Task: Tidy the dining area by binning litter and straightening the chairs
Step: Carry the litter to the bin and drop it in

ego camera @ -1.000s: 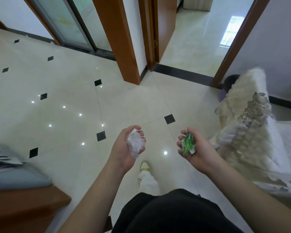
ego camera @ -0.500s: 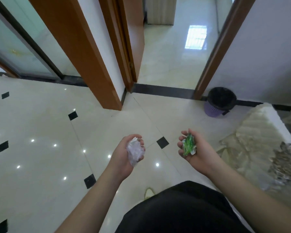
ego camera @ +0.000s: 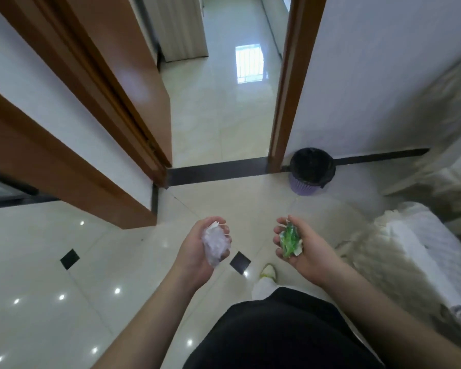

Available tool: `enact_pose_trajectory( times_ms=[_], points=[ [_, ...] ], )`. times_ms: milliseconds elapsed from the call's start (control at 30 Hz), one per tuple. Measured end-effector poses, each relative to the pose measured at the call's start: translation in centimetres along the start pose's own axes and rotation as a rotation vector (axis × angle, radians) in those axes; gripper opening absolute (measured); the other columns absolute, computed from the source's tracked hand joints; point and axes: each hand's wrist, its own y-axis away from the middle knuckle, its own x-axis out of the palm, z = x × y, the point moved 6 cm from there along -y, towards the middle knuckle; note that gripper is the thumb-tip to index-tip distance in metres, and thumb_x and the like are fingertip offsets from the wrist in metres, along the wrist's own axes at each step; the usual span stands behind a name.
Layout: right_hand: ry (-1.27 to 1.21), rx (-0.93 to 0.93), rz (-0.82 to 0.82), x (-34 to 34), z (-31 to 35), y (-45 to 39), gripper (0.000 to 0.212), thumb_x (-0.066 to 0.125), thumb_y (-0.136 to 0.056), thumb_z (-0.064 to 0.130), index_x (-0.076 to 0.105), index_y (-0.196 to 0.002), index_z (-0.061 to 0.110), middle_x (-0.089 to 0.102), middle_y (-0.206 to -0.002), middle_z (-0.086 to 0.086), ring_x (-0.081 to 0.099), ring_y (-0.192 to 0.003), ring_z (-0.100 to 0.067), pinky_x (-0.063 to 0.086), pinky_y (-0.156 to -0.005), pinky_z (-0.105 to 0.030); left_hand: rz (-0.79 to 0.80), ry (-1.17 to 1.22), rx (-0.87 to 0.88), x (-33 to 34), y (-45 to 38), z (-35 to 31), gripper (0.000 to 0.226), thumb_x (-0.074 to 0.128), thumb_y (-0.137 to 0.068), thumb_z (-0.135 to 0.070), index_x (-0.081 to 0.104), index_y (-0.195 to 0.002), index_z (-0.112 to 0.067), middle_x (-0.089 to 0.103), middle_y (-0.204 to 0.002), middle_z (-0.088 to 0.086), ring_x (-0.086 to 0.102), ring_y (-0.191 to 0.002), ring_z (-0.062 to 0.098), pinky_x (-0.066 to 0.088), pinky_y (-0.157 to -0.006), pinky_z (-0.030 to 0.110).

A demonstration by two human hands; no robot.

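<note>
a: what takes up most of the view?
b: the pale tiled floor (ego camera: 51, 262), with small black diamond insets, running on through an open doorway framed in brown wood. a cream, lumpy cover (ego camera: 399, 251) is draped over furniture at the right edge.

a: and the bin?
b: a purple bin (ego camera: 311, 171) with a black liner stands on the floor against the white wall, just right of the door frame, well ahead of both hands.

a: the person?
b: black clothing low in the middle, one foot in a pale shoe (ego camera: 268, 271) stepping forward between the forearms.

a: now the hands.
b: both are held palm up in front of the body, apart from each other. the left hand (ego camera: 200, 251) cups a crumpled white wad (ego camera: 215, 243); its fingers (ego camera: 221, 229) curl over the top of the wad, which lies against the palm and sticks out toward the thumb side. the right hand (ego camera: 306, 249) holds a crumpled green wrapper (ego camera: 290, 239); its fingers (ego camera: 280, 230) curl round the wrapper's left edge, so it sits between fingertips and palm.
</note>
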Motion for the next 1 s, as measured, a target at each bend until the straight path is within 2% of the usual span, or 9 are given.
enact_pose_trajectory(
  times_ms=[167, 267, 367, 500, 600, 700, 800, 900, 1000],
  points=[
    [-0.154, -0.008, -0.009, 0.9, 7.9, -4.3, 0.023, 0.053, -0.093, 0.033, 0.061, -0.099, 0.012, 0.059, -0.081, -0.005, 0.057, -0.069, -0.017, 0.045, -0.064, -0.029, -0.042, -0.152, -0.002, 8.2, -5.8, -4.5, 0.014, 0.063, -0.076, -0.024, 0.066, -0.077, -0.01, 0.057, -0.07, 0.007, 0.057, -0.061, 0.016, 0.049, -0.061, 0.025],
    [-0.245, -0.028, -0.03, 1.7, 11.2, -6.3, 0.02, 0.051, -0.094, 0.032, 0.059, -0.096, 0.014, 0.056, -0.077, -0.004, 0.055, -0.066, -0.015, 0.043, -0.063, -0.027, 0.016, -0.203, 0.0, 13.3, -8.1, -7.2, 0.02, 0.052, -0.09, -0.027, 0.062, -0.084, -0.01, 0.058, -0.072, 0.007, 0.056, -0.063, 0.016, 0.046, -0.06, 0.026],
    [-0.291, -0.078, -0.035, 2.4, 14.7, -8.0, 0.018, 0.051, -0.094, 0.032, 0.059, -0.091, 0.015, 0.055, -0.073, -0.002, 0.053, -0.064, -0.014, 0.04, -0.061, -0.027, 0.104, -0.228, -0.033, 16.8, -10.6, -9.1, 0.027, 0.049, -0.094, -0.03, 0.062, -0.082, -0.01, 0.055, -0.072, 0.007, 0.052, -0.064, 0.017, 0.042, -0.059, 0.025],
    [-0.336, -0.156, -0.06, 2.3, 18.6, -10.3, 0.015, 0.053, -0.092, 0.029, 0.058, -0.09, 0.015, 0.054, -0.073, -0.001, 0.051, -0.065, -0.014, 0.038, -0.063, -0.027, 0.138, -0.261, -0.061, 19.5, -15.2, -11.2, 0.022, 0.049, -0.094, -0.026, 0.061, -0.086, -0.01, 0.052, -0.073, 0.007, 0.051, -0.061, 0.016, 0.043, -0.049, 0.024],
    [-0.375, -0.193, -0.11, 1.4, 21.1, -12.6, 0.019, 0.055, -0.091, 0.032, 0.06, -0.093, 0.014, 0.056, -0.075, -0.001, 0.053, -0.066, -0.014, 0.042, -0.06, -0.026, 0.191, -0.258, -0.093, 21.5, -18.9, -13.3, 0.019, 0.052, -0.091, -0.024, 0.063, -0.088, -0.009, 0.053, -0.072, 0.007, 0.051, -0.058, 0.017, 0.041, -0.042, 0.022],
    [-0.393, -0.203, -0.177, 0.9, 23.2, -15.0, 0.022, 0.055, -0.091, 0.034, 0.062, -0.096, 0.013, 0.057, -0.077, -0.002, 0.054, -0.066, -0.014, 0.045, -0.056, -0.027, 0.249, -0.271, -0.126, 22.9, -22.7, -15.2, 0.015, 0.056, -0.086, -0.023, 0.062, -0.087, -0.009, 0.052, -0.074, 0.007, 0.05, -0.058, 0.017, 0.041, -0.042, 0.022],
    [-0.453, -0.257, -0.237, 0.7, 25.6, -17.0, 0.021, 0.054, -0.092, 0.032, 0.062, -0.096, 0.013, 0.057, -0.074, -0.002, 0.053, -0.061, -0.014, 0.043, -0.055, -0.026, 0.322, -0.317, -0.166, 24.8, -26.0, -17.4, 0.018, 0.062, -0.08, -0.026, 0.065, -0.089, -0.011, 0.054, -0.078, 0.007, 0.053, -0.061, 0.017, 0.043, -0.05, 0.024],
    [-0.499, -0.307, -0.286, 0.4, 27.4, -18.3, 0.02, 0.054, -0.092, 0.03, 0.06, -0.098, 0.013, 0.057, -0.074, -0.003, 0.054, -0.058, -0.014, 0.043, -0.051, -0.025, 0.369, -0.374, -0.223, 27.3, -28.9, -19.5, 0.011, 0.062, -0.079, -0.022, 0.065, -0.083, -0.012, 0.054, -0.075, 0.006, 0.052, -0.059, 0.017, 0.041, -0.045, 0.024],
    [-0.556, -0.351, -0.321, -0.5, 28.7, -19.4, 0.019, 0.053, -0.091, 0.031, 0.06, -0.096, 0.013, 0.057, -0.075, -0.002, 0.056, -0.057, -0.014, 0.044, -0.049, -0.025, 0.373, -0.445, -0.283, 29.9, -32.0, -20.5, 0.014, 0.065, -0.075, -0.02, 0.064, -0.085, -0.01, 0.053, -0.075, 0.006, 0.053, -0.058, 0.017, 0.043, -0.044, 0.024]
  ],
)
